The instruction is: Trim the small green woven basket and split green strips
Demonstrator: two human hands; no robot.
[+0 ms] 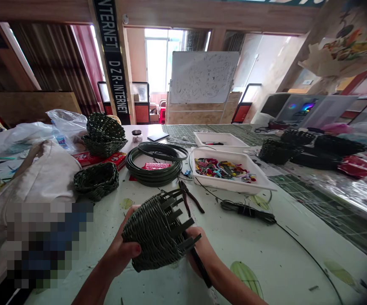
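On the pale speckled desk [259,271], a dark green woven basket [151,237] sits at lower centre of the frame, grasped between the left hand [120,250] and right hand [202,250], both closed around its ribbed weave. Its flat unwoven strips [177,216] stick out free; a slackened grip could loosen the rows, or the strips could snag the dark pliers [186,197] just beyond.

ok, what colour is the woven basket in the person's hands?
The woven basket is dark olive green, and the head view shows it best.
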